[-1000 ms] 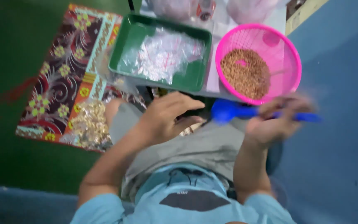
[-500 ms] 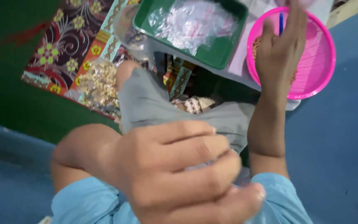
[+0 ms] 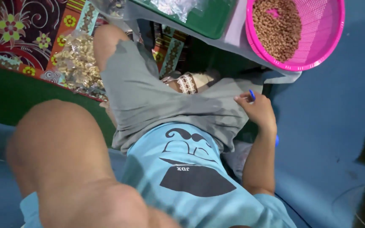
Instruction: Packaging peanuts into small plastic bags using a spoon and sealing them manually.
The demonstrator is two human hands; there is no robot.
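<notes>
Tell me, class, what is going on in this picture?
A person in a light blue shirt sits on the floor, seen from above. The right hand rests by the grey shorts, closed on a small blue plastic tool. The left arm is raised close to the camera, its hand out of view. Ahead sit a round pink plastic basket of brown grains, a green tray and a bag of pale nuts.
</notes>
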